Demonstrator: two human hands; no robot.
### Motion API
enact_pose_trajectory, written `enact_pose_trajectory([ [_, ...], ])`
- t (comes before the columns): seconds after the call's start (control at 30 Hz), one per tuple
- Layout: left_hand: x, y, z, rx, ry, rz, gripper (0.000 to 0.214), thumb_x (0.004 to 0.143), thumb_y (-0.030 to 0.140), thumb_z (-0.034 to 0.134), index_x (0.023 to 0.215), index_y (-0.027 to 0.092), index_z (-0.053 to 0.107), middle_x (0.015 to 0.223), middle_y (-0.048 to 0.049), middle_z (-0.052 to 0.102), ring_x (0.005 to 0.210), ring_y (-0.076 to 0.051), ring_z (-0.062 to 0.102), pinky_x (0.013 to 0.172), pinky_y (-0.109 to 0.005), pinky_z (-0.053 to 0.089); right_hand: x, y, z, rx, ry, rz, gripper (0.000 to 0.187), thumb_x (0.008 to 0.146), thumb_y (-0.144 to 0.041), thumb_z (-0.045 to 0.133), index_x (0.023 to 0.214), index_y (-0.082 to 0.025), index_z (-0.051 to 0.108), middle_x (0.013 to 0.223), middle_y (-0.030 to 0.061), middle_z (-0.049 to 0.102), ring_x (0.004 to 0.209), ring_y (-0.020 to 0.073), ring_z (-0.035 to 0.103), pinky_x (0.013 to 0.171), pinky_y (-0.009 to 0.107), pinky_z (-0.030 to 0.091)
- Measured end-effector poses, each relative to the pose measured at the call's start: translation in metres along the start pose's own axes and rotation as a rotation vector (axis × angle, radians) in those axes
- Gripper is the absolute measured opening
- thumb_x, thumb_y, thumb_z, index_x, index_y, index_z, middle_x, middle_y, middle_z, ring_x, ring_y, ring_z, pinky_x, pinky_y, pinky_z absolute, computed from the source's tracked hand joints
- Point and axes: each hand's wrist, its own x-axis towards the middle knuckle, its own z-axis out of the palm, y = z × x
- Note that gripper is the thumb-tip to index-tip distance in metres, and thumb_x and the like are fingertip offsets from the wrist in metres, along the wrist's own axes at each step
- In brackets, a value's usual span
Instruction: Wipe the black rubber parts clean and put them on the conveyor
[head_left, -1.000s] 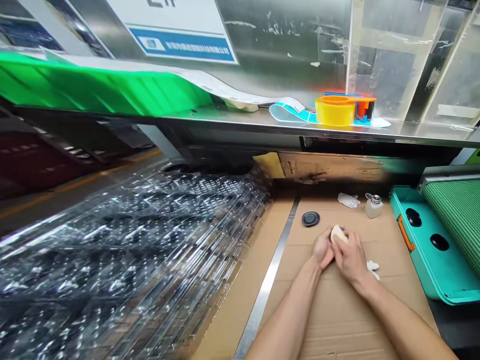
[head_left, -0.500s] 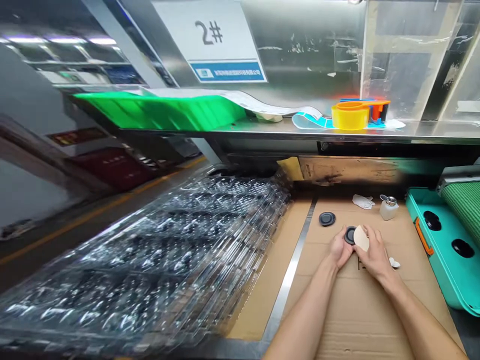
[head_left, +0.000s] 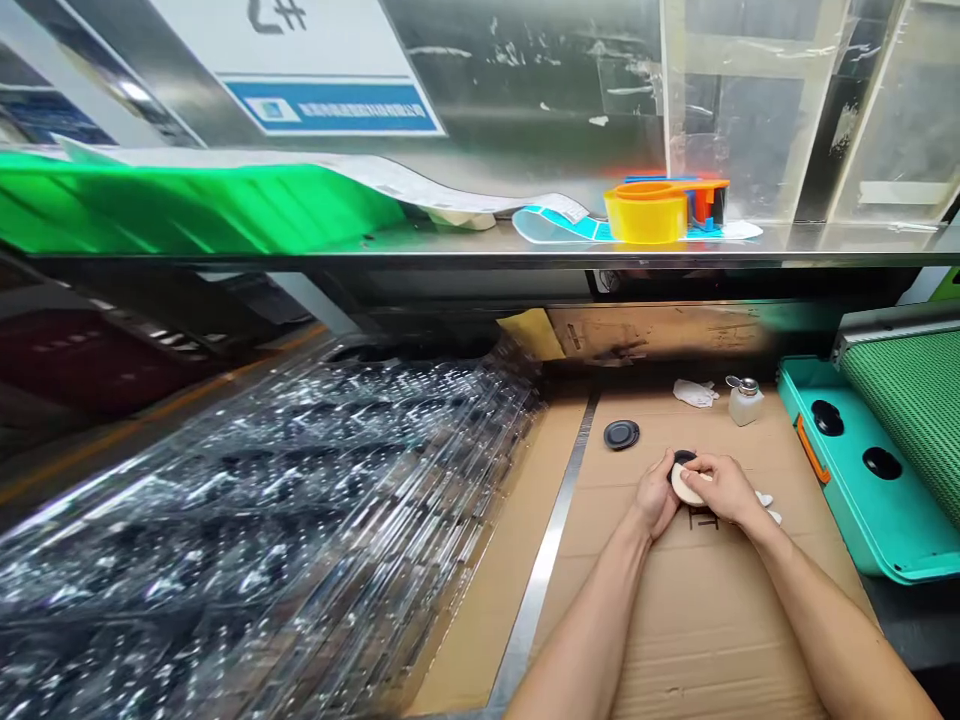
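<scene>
My left hand (head_left: 655,497) is closed round the edge of a small round black part (head_left: 683,457). A cream-coloured round pad (head_left: 688,487) lies against the face of that part, with my right hand (head_left: 724,488) pinching it, fingers on top. The pad covers much of the black part. Just beyond my hands, to the left, a similar round black part (head_left: 622,434) rests on the cardboard (head_left: 712,610). Small white scraps (head_left: 766,506) lie beside my right wrist, partly hidden by it.
Stacked clear plastic trays (head_left: 300,520) fill the left side. A pump bottle (head_left: 745,402) and crumpled white tissue (head_left: 695,393) stand at the back. On the right are a teal bin (head_left: 862,520) with black round pieces and a green belt (head_left: 915,390). Overhead, a shelf (head_left: 480,255) holds yellow tape (head_left: 646,215).
My right hand has brought the pad down flatter over the black part, its fingers now on top. The view has shifted right, so everything appears further left.
</scene>
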Motion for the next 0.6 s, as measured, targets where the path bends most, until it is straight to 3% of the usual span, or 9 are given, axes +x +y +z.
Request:
enact_pose_trajectory([
  [0.1, 0.000, -0.002, 0.000, -0.007, 0.019, -0.010, 0.030, 0.095, 0.037, 0.060, 0.101, 0.009, 0.070, 0.104, -0.0171, 0.074, 0.107, -0.029, 0.069, 0.099, -0.045, 0.052, -0.001, -0.001, -0.009, -0.167, -0.016, 0.070, 0.023, 0.082, -0.040, 0.066, 0.090, -0.023, 0.080, 0.084, 0.0032, 0.077, 0.075, 0.0210, 0.069, 0.069, 0.028, 0.049],
  [0.23, 0.002, -0.004, 0.000, -0.008, 0.050, 0.040, 0.027, 0.094, 0.036, 0.062, 0.096, 0.010, 0.070, 0.101, -0.0152, 0.074, 0.106, -0.027, 0.069, 0.099, -0.044, 0.052, -0.004, -0.006, -0.006, -0.346, 0.217, 0.041, 0.028, 0.089, -0.039, 0.058, 0.108, -0.027, 0.076, 0.097, 0.0044, 0.078, 0.087, 0.0229, 0.071, 0.076, 0.030, 0.049],
  [0.37, 0.002, -0.004, 0.000, -0.028, 0.036, 0.019, 0.027, 0.096, 0.035, 0.060, 0.098, 0.010, 0.070, 0.100, -0.0143, 0.074, 0.102, -0.026, 0.070, 0.099, -0.043, 0.053, -0.004, -0.010, 0.004, -0.416, 0.123, -0.087, 0.026, 0.094, -0.040, 0.055, 0.112, -0.033, 0.072, 0.098, 0.0013, 0.077, 0.086, 0.0206, 0.071, 0.075, 0.027, 0.047],
  [0.5, 0.002, -0.005, -0.001, -0.021, 0.092, 0.019, 0.026, 0.099, 0.030, 0.053, 0.095, 0.010, 0.069, 0.099, -0.0126, 0.075, 0.097, -0.022, 0.070, 0.096, -0.041, 0.055, -0.001, -0.009, 0.010, -0.634, 0.319, 0.061, 0.035, 0.101, -0.041, 0.044, 0.127, -0.029, 0.065, 0.098, 0.0075, 0.076, 0.079, 0.0214, 0.070, 0.070, 0.029, 0.045],
  [0.6, 0.004, -0.006, -0.002, -0.058, 0.120, 0.034, 0.026, 0.100, 0.027, 0.052, 0.094, 0.010, 0.069, 0.097, -0.0123, 0.075, 0.095, -0.020, 0.071, 0.097, -0.036, 0.055, 0.001, -0.010, 0.015, -0.709, 0.232, -0.036, 0.036, 0.102, -0.042, 0.043, 0.131, -0.030, 0.062, 0.099, 0.0079, 0.076, 0.080, 0.0215, 0.070, 0.068, 0.028, 0.044],
])
